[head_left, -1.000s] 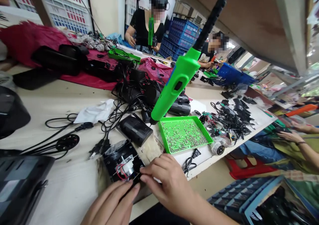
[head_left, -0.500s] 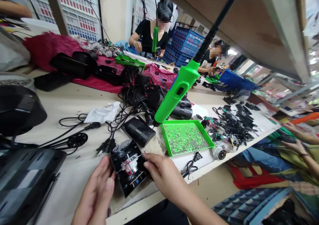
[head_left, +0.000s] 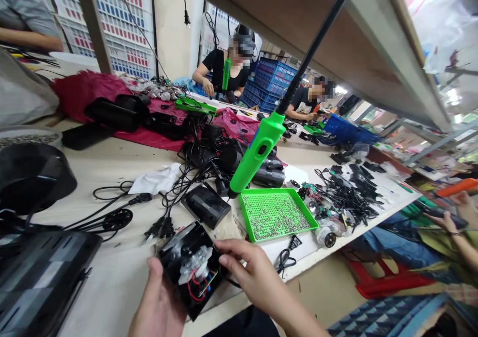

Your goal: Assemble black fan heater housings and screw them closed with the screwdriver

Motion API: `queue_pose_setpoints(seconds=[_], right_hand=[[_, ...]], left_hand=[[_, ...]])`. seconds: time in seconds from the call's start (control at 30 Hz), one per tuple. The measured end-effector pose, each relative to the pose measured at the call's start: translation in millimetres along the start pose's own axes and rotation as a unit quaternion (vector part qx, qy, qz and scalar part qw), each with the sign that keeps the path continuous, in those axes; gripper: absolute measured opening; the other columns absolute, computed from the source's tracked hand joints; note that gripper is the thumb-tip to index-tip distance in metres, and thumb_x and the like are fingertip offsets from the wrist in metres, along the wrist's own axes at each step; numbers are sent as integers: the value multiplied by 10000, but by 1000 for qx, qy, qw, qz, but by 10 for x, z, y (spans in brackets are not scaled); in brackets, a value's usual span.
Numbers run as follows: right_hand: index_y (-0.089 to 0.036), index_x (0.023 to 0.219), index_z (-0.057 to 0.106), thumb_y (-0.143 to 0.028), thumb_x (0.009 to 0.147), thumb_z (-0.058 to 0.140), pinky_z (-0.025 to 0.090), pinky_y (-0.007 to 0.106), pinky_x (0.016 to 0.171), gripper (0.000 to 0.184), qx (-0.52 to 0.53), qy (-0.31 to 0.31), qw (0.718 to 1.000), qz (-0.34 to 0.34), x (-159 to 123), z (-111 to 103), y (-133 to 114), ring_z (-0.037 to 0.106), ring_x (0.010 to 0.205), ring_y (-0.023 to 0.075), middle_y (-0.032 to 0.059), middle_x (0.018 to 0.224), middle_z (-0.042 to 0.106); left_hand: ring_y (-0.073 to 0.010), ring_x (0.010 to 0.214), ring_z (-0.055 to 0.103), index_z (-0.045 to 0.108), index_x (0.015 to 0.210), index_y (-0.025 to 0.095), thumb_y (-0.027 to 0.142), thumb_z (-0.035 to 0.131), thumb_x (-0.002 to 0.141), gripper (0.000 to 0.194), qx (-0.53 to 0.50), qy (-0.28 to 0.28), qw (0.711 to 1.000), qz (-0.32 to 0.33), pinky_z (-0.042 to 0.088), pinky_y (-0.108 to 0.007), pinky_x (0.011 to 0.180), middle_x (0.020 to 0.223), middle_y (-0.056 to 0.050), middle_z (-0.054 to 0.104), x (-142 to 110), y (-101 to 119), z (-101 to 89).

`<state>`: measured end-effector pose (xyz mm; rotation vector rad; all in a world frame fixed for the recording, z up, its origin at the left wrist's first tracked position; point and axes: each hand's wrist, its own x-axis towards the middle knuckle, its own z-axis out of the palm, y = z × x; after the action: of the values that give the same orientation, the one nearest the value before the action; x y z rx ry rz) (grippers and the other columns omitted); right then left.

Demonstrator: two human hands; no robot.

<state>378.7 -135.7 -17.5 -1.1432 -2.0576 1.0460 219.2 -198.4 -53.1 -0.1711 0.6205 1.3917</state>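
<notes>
Head view: we have an open black housing [head_left: 182,249] between our two hands, white mechanism [head_left: 199,263] and red wires showing. Our right hand [head_left: 257,272] pinches its right edge, thumb against index. Our left hand [head_left: 162,302] is at its left side, thumb raised off; the other fingers are hidden, so we can't tell their grip. Beyond the right fingers: green tray [head_left: 286,234] of screws, black panel [head_left: 207,205], green screwdriver [head_left: 257,153] hanging over the desk [head_left: 119,272].

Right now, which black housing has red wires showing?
The housing between your left hand and right hand: red wires curl in its open side. The patterned housing just beyond shows only its outside.
</notes>
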Motion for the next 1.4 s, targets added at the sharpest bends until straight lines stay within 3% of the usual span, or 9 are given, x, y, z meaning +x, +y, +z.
queue_pose_setpoints(seconds=[0.23,0.37,0.53,0.63,0.8,0.97,1.1,1.27,1.4], right_hand=[[-153,1213,611,-172,962,497,527,419,937,277,-201,98,967,-120,289,-175,-44,629,1097,253,134,1155,675],[-135,1197,619,-153,949,519,535,414,921,267,-247,63,958,-131,441,-183,-123,638,1082,261,128,1174,671],[-167,1161,640,-167,948,550,537,377,875,232,-278,34,956,-92,474,-162,-208,658,1023,239,93,1110,691],[-172,1143,651,-164,938,577,537,364,852,218,-281,12,957,-74,448,-156,-221,669,991,234,83,1085,700],[-183,1069,667,-205,957,578,530,282,840,145,-234,-20,960,-154,402,-137,-233,670,958,171,60,1044,703],[-169,996,678,-218,980,544,517,254,762,143,-290,-91,926,-224,423,-95,-194,669,872,161,55,978,702],[-166,944,681,-204,981,543,496,251,696,148,-321,-87,910,-249,428,-62,-121,653,780,159,42,893,696],[-165,1016,665,-213,984,537,529,267,779,140,-279,-90,928,-231,374,-119,-115,672,897,174,66,995,702],[-155,1216,583,-257,957,581,531,368,936,279,-257,-12,951,-173,415,-189,-79,630,1098,222,122,1179,660]], left_hand=[[-342,1294,495,532,1367,382,529,638,812,583,-39,-40,998,-6,361,-535,1090,1345,-51,611,120,11,-182],[-358,1274,512,595,1320,329,476,616,848,495,-18,-76,997,16,352,-569,1082,1318,-91,623,139,34,-234],[-372,1108,638,651,1266,256,611,563,832,568,39,64,994,74,384,-612,1035,1108,-147,723,119,74,-155],[-354,1050,673,670,1237,263,626,556,827,560,76,87,989,91,433,-583,1004,1087,-135,735,109,82,-86],[-314,1082,666,597,1324,240,562,455,912,542,93,90,986,103,444,-548,1012,1083,-128,743,98,56,-36],[-317,1066,673,479,1425,193,480,424,951,557,83,64,990,96,445,-569,1004,1114,-164,728,100,30,-27],[-327,1079,665,428,1457,184,456,413,957,569,68,54,994,66,451,-579,994,1164,-187,704,98,27,-36],[-305,1182,605,470,1430,260,465,502,923,548,54,29,996,58,405,-528,1058,1247,-136,673,102,11,-101],[-317,1149,620,558,1354,318,567,595,833,578,58,-11,994,91,434,-503,1032,1273,-107,648,135,-18,-189]])
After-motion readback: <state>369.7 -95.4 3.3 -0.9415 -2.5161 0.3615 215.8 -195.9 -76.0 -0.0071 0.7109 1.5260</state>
